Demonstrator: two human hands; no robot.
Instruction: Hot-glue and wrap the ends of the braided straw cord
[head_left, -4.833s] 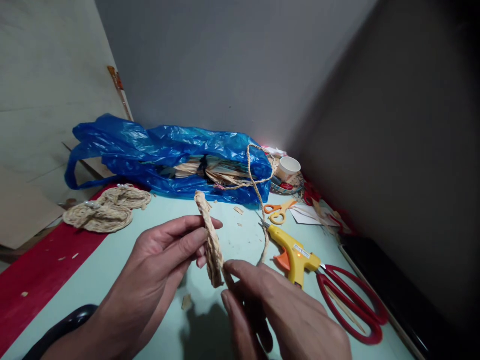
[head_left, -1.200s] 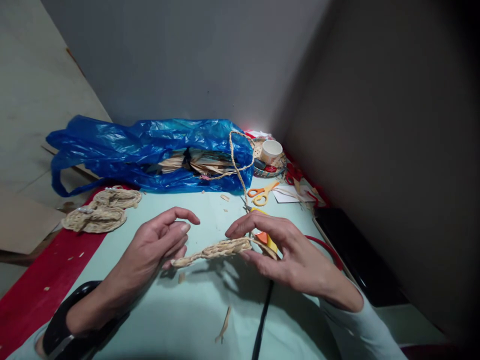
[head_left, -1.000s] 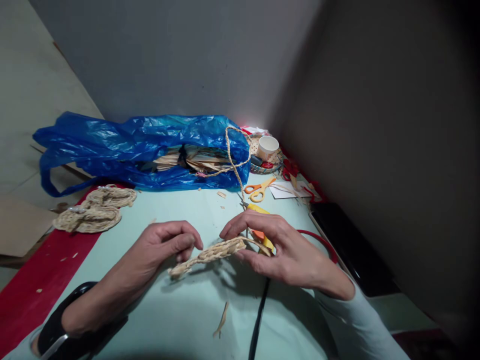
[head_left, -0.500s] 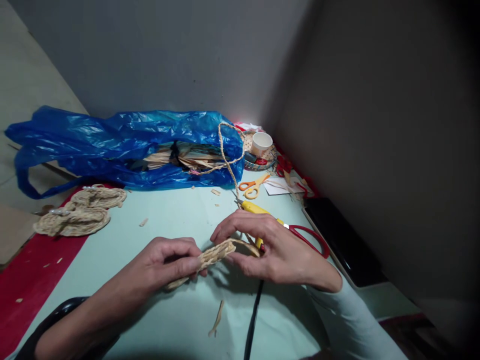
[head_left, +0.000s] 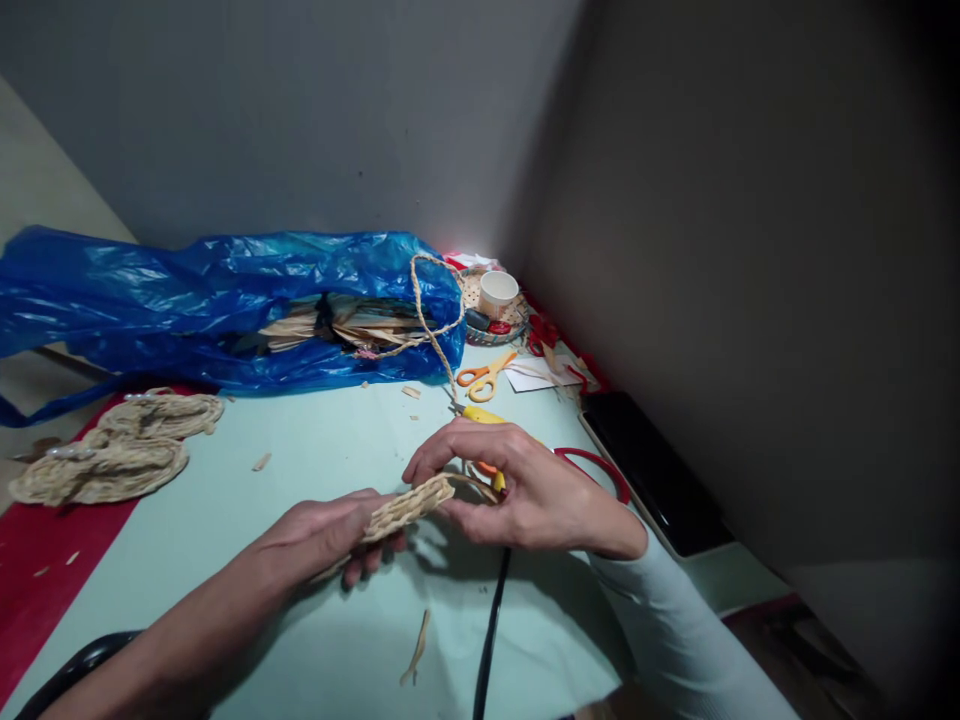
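- The woven straw strip hangs just above the middle of the desk, towards its near edge, spanning the gap between both hands.
- The left hand has its grip closed around the strip's lower left end, fingers curled under it.
- The right hand pinches the strip's upper right end between thumb and fingers.
- Open desk lies left of the hands and in front of them, bare except for a straw scrap and a black cable running to the near edge.
- Along the far edge a blue plastic bag full of straw blocks the way, with a twisted cord looping from it down towards the right hand.
- At the left edge two coiled straw mats rest partly on a red strip.
- Near the right edge lies a flat black slab.
- Orange scissors and a white cup crowd the far right corner.
- A yellow glue gun and a red scissor handle are mostly hidden behind the right hand.
- The left forearm is cut off at the lower frame; small items in the far right corner are too small to tell.
- The desk top is pale green, scattered with straw chips; grey walls meet behind the far right corner, the right one dark.
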